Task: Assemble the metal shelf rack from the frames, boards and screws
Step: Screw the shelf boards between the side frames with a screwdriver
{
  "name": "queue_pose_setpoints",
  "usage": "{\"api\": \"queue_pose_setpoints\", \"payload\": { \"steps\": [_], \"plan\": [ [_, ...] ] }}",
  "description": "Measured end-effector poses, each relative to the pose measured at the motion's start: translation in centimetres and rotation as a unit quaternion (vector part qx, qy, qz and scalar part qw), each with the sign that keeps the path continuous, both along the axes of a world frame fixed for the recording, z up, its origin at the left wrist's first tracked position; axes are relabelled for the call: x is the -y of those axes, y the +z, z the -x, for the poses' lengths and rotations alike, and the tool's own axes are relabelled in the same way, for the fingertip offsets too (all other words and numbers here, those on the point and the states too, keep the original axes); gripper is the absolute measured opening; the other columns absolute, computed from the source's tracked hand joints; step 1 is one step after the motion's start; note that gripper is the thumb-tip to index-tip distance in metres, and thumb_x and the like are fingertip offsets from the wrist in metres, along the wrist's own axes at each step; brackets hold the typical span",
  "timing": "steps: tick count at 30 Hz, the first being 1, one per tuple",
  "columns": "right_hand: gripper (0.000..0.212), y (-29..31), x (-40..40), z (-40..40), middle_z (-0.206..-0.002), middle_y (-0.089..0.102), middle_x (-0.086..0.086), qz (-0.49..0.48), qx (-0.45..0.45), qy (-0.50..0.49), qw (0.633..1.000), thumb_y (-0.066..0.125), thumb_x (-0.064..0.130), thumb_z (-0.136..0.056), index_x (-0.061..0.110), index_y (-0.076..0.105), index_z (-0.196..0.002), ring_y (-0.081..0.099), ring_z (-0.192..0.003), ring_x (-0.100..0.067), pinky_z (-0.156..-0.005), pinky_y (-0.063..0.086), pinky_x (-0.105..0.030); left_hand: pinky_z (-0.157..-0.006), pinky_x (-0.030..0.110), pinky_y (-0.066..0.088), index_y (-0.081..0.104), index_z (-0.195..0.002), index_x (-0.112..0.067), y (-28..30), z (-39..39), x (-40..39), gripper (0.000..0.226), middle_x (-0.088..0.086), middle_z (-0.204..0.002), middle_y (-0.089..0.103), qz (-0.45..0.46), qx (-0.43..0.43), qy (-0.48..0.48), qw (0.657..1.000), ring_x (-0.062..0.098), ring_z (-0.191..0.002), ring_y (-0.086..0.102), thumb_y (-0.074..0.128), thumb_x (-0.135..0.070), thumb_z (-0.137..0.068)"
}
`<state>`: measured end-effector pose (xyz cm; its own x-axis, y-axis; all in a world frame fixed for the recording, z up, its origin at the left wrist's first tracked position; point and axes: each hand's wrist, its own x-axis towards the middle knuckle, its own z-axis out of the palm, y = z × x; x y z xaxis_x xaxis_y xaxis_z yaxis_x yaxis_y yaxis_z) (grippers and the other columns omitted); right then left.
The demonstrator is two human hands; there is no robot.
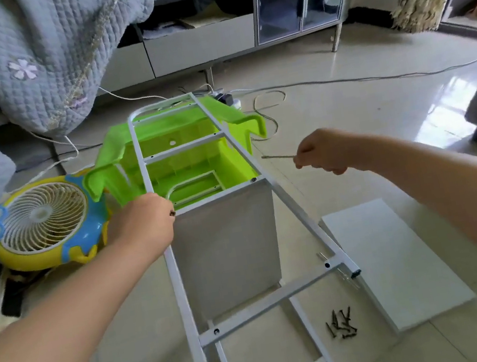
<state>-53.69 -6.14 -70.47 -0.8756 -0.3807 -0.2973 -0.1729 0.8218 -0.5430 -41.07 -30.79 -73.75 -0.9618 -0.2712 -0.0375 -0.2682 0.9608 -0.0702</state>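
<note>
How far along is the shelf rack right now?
Early stage. Done: one gray board stands between the two metal frames, with a screw already at its right corner. In hand: the left hand holds a screw at the board's left corner on the top frame; the right hand holds a thin driver. Left: the white board and the screw pile lie unused on the floor.

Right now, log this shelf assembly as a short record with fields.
left hand: pinches a dark screw at the board's top left corner
right hand: grips a thin driver, held in the air away from the frame
upper frame: lies across the board's top edge and a green stool
fitted board: stands on edge between the two frames
spare board: flat on the floor, right
loose screws: heaped on the floor by the frame's near end
</note>
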Motion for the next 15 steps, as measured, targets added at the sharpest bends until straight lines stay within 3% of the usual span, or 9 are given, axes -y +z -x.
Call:
{"api": "queue_pose_setpoints", "payload": {
  "steps": [10,15],
  "plan": [
    [0.026,-5.8,-2.2,-0.5,-0.057,0.031,-0.003,0.097,0.053,-0.034,0.993,0.049,0.013,-0.092,0.015,0.055,-0.067,0.025,-0.049,-0.017,-0.044,0.021,-0.020,-0.079,0.034,0.048,0.070,-0.097,-0.017,1.0,-0.2,-0.5,0.021,0.008,-0.106,0.066,-0.005,-0.013,0.015,1.000,0.031,-0.101,0.057,0.050,-0.019,-0.090],
    [0.019,-10.7,-3.7,-1.2,-0.062,0.039,-0.003,0.027,0.070,-0.053,0.996,0.043,0.013,-0.094,0.008,0.057,-0.082,0.032,-0.052,-0.015,-0.045,0.023,-0.022,-0.089,0.035,0.045,0.060,-0.115,-0.010,0.8,0.6,-2.8,0.031,0.012,-0.119,0.058,0.030,0.011,0.002,0.999,0.032,-0.112,0.053,0.045,-0.026,-0.093]
  ]
}}
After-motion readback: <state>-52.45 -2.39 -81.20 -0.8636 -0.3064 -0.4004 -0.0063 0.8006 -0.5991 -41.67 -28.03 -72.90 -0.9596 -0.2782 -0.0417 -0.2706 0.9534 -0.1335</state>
